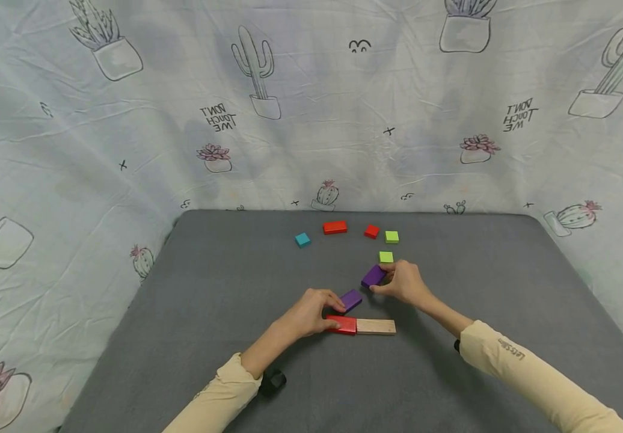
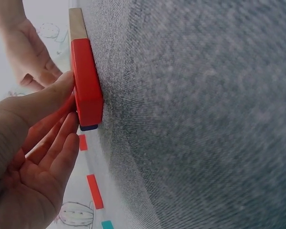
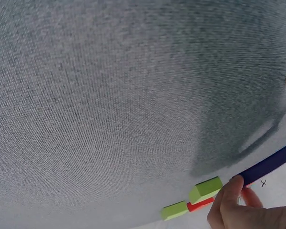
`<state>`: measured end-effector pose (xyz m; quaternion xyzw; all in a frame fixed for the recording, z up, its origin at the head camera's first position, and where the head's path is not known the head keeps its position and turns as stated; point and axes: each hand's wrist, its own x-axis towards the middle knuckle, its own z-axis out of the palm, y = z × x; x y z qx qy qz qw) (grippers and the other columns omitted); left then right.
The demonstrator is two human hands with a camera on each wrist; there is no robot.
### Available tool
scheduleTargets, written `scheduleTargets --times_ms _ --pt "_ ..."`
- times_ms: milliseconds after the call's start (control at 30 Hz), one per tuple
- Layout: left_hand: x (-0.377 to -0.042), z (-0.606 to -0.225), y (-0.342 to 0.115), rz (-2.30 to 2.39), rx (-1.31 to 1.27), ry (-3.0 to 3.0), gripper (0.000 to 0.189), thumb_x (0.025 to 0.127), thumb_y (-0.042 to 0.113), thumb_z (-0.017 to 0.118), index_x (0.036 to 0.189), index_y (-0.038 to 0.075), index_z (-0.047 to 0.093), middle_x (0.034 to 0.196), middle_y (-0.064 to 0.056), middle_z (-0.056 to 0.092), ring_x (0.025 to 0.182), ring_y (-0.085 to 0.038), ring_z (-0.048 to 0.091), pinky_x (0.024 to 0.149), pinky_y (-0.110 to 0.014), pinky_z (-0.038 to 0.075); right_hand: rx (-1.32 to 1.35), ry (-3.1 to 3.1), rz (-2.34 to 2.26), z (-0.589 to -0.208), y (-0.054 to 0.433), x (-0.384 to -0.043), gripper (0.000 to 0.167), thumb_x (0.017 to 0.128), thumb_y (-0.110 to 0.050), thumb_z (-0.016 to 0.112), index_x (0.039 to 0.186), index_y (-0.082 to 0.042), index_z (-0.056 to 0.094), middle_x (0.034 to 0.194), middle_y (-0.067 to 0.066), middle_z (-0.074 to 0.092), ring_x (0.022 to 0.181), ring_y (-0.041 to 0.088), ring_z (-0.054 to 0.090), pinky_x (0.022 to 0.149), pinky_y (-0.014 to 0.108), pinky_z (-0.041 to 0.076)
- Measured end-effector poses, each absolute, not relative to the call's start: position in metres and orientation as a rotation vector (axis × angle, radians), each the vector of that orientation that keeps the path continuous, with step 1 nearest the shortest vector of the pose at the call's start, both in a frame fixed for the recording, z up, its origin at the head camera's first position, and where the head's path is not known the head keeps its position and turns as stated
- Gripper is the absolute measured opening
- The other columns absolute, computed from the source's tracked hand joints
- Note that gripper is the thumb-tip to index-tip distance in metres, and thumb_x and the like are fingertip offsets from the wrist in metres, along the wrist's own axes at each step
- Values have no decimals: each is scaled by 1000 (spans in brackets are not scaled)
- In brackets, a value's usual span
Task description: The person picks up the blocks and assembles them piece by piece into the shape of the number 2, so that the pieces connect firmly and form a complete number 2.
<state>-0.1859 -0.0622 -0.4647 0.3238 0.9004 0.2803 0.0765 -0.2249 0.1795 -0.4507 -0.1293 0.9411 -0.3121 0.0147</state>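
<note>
My left hand reaches over the near blocks. Its thumb touches the red block, and its fairly straight fingers reach a purple block lying aslant just behind; in the left wrist view the red block mostly hides that purple one. End to end with the red block lies a plain wooden block. My right hand pinches a second purple block by its ends between thumb and fingers, tilted and above the cloth in the right wrist view.
Farther back on the grey cloth lie a blue block, a long red block, a small red block and two lime-green blocks, one at the back, one close to my right hand. A cactus-print curtain hangs behind.
</note>
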Motion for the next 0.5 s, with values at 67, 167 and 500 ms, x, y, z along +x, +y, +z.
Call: scheduleTargets --times_ms 67,167,500 --pt "-186 -464 -61 839 978 2700 27 77 15 82 102 9 76 106 -2 69 106 -18 62 95 -34 48 -415 2927 -980 -453 181 -225 55 72 -22 84 113 9 66 96 24 69 86 33 68 71 41 56" --pt "-185 -463 -60 849 984 2699 27 77 15 82 102 8 76 106 -2 69 105 -18 62 95 -34 48 -428 2916 -995 -455 183 -225 48 73 -20 84 110 6 69 98 24 69 87 33 69 69 39 57" --pt "-184 -461 -62 863 974 2689 25 77 14 82 101 8 76 105 -3 69 105 -19 63 94 -34 48 -598 2911 -971 -461 184 -230 38 74 -15 83 104 5 72 100 23 69 87 35 69 67 38 57"
